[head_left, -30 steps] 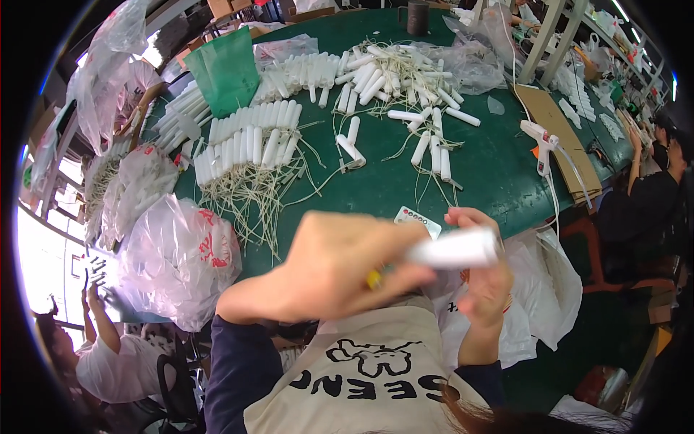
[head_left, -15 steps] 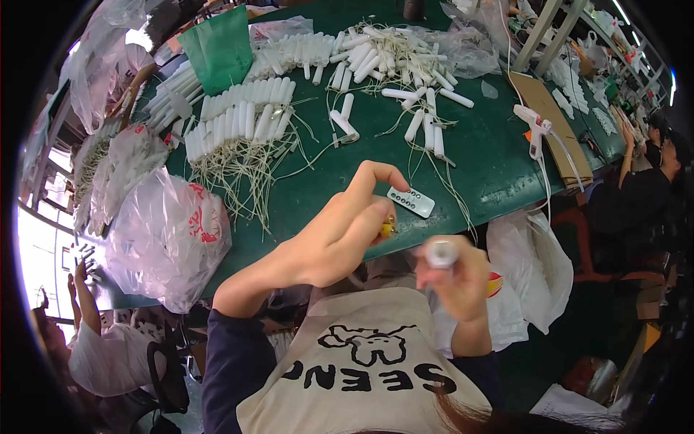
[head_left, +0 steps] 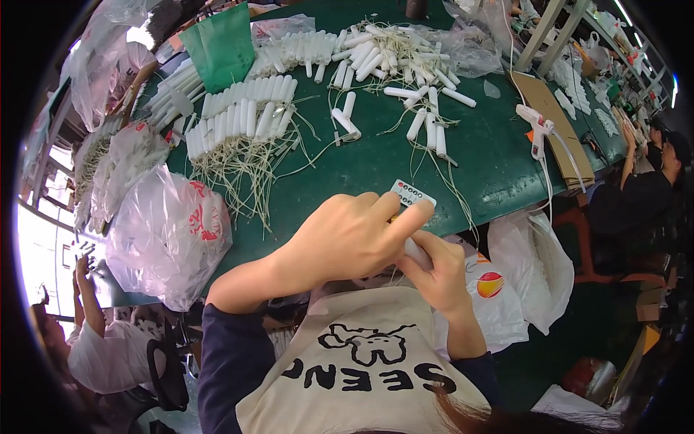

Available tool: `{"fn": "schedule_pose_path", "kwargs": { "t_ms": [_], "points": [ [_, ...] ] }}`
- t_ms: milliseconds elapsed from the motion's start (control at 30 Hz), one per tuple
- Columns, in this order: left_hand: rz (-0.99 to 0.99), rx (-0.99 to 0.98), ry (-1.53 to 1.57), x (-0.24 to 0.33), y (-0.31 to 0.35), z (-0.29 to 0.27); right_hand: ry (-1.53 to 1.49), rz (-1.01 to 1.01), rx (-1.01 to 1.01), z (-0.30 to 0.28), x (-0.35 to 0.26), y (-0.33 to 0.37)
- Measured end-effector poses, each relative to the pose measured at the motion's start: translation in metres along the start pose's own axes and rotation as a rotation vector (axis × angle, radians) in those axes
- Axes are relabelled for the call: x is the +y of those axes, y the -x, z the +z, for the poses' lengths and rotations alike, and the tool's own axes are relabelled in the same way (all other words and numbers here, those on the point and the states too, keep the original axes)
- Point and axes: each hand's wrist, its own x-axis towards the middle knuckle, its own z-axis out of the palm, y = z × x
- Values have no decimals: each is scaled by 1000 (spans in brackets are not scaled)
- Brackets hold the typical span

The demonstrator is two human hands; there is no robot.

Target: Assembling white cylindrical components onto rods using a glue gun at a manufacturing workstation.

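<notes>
My right hand is closed round a white plastic tube in front of my apron, at the table's near edge. My left hand meets it from the left, fingers curled over the tube's upper end. Between those fingers shows a sliver of a small yellow piece, mostly hidden. Just beyond my left fingertips lies a white remote control with rows of round buttons, partly covered by that hand. Further off, a few similar white tubes with pale cords rest on the green table.
Rows of white tubes with tangled cords lie left, and a heap farther back. A stuffed clear plastic bag stands at the left edge. A white glue gun rests beside cardboard on the right. White bags hang below.
My hands have come together: the right one brought the tube up and left to my left hand. The left hand has turned over, covering most of the yellow piece.
</notes>
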Motion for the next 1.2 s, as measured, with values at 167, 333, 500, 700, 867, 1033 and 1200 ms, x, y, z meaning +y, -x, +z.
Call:
{"fn": "schedule_pose_path", "kwargs": {
  "t_ms": [167,333,500,700,867,1033,1200],
  "points": [
    [5,-62,99,-1,-2,0,4,46,-68,3,5,2],
    [-111,-62,349,-20,-1,-6,-122,15,31,7,13,3],
    [-282,-15,620,-26,-1,-4,-180,108,11,7,16,4],
    [-170,-68,723,-24,-1,6,-169,85,-7,10,13,1],
    [-148,-279,471,-19,-7,4,-46,25,27,14,21,2],
    [-321,-170,715,-32,7,30,-87,99,47,19,26,4],
    [-349,-138,173,-66,32,63,-203,154,148,16,45,15]
  ]
}}
